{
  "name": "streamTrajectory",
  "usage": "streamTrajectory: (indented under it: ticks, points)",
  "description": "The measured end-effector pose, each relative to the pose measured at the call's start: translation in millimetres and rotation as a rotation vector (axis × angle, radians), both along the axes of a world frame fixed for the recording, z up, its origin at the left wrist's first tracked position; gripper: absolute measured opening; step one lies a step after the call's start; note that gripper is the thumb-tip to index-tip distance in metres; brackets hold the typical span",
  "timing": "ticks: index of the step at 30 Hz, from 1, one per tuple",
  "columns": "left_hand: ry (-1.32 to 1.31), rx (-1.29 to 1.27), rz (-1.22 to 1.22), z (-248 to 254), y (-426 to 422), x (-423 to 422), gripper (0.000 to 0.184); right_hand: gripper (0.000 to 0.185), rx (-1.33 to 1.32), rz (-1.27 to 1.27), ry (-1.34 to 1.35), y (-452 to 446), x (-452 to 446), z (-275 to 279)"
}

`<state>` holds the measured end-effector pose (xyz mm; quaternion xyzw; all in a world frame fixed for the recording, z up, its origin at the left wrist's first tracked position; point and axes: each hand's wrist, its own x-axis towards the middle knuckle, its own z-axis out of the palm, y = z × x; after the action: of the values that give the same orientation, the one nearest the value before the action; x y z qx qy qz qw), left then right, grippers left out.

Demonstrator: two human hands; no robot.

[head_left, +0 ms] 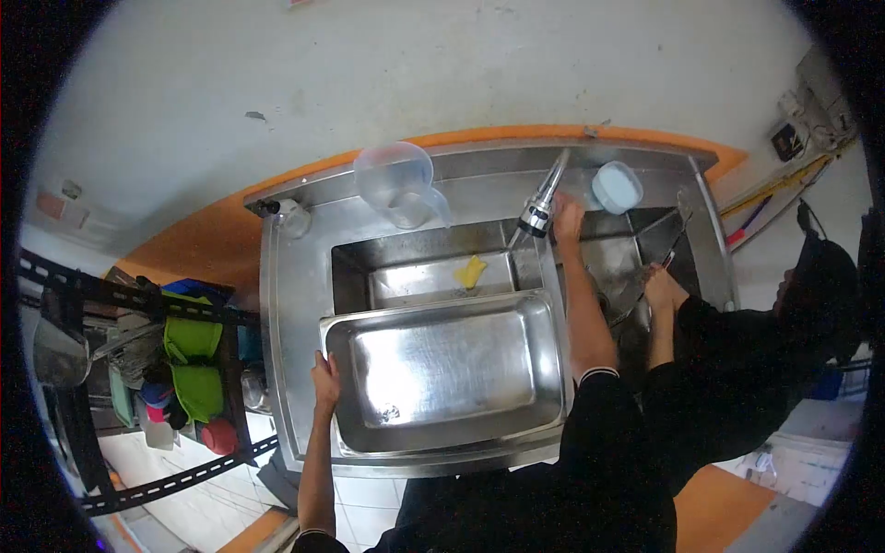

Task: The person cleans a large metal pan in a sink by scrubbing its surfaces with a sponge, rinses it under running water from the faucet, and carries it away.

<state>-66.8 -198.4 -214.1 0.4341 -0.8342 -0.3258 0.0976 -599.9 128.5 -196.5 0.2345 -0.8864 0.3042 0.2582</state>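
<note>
My left hand [325,380] is closed on the left rim of a large rectangular steel pan [442,369]. The pan lies tilted over the front of the left sink basin [355,281], its shiny inside facing up. Just right of the chrome faucet [539,207] is my right hand [569,219], fingers curled; what they grip, if anything, is hidden. A yellow cloth or sponge [470,272] lies in the left basin behind the pan. On the back ledge stand a clear plastic jug [395,180] and a tub with pale blue contents [618,187].
At the right basin, a co-worker's hand [659,288] holds a thin metal utensil, its kind unclear. That person's black sleeve [728,332] is close to my right arm. A black metal rack [138,304] with green containers [195,392] stands left. A small clear jar [293,219] sits at the counter's left corner.
</note>
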Motion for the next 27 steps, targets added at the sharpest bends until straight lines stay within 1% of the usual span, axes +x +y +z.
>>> streamTrajectory:
  ticks: [1,2,4,6,7,8,9,10,11,13,14,15,16,17,18,19,20,21,24,25,27]
  points:
    - [0.03,-0.05,-0.026,17,6,-5,0.03,0.02,-0.066,0.043,-0.031,5,-8,-11]
    - [0.062,-0.101,-0.053,27,10,-10,0.031,0.02,-0.065,0.045,-0.012,9,-12,-13]
    - [0.083,-0.151,-0.06,24,7,-14,0.031,0.02,0.007,0.116,-0.118,14,-14,-11]
    - [0.098,-0.196,-0.06,15,7,-2,0.031,0.021,-0.07,0.127,-0.032,21,-5,-22]
    - [0.05,-0.153,-0.077,9,3,1,0.031,0.023,-0.034,0.077,-0.126,27,-1,-29]
    - [0.009,-0.118,-0.094,2,-1,0,0.031,0.037,-0.007,0.028,-0.212,32,2,-39]
    - [0.038,-0.165,-0.1,-14,-3,7,0.031,0.03,0.106,-0.033,-0.294,43,-3,-58]
    - [0.059,-0.215,-0.105,-24,-10,7,0.032,0.03,0.215,-0.094,-0.383,44,-10,-72]
    - [0.072,-0.239,-0.096,-9,-13,-2,0.032,0.031,-0.166,-0.099,-0.355,38,1,-69]
    - [-0.024,-0.08,-0.095,28,6,-5,0.034,0.038,-0.392,-0.268,-0.262,46,32,-45]
    - [-0.004,-0.123,-0.097,12,-3,-5,0.034,0.044,-0.509,-0.342,-0.205,50,47,-34]
    - [-0.001,-0.151,-0.091,-6,-3,5,0.034,0.051,-0.879,-0.096,-0.488,45,80,33]
    - [-0.011,-0.158,-0.086,8,4,1,0.036,0.06,-1.263,0.041,-0.769,38,116,106]
    - [0.071,-0.148,-0.091,-17,-7,6,0.036,0.072,-1.103,0.181,-0.801,24,134,143]
    - [0.084,-0.237,-0.116,-18,-8,5,0.036,0.074,-1.065,0.241,-0.821,7,134,143]
    - [0.093,-0.389,-0.135,-12,-5,3,0.033,0.067,-0.938,0.246,-0.857,-17,137,157]
    - [0.044,-0.289,-0.129,-6,-4,4,0.031,0.053,-0.555,0.339,-0.807,-26,104,124]
    - [0.019,-0.202,-0.116,-1,-6,0,0.029,0.041,-0.682,0.217,-0.618,-54,108,110]
    - [0.028,-0.218,-0.1,5,-1,-3,0.027,0.036,-0.686,0.202,-0.581,-76,117,114]
    - [0.025,-0.222,-0.1,6,2,-1,0.027,0.035,-0.672,0.178,-0.515,-77,124,119]
    - [0.032,-0.179,-0.085,11,0,-5,0.028,0.035,-0.675,0.169,-0.462,-81,120,105]
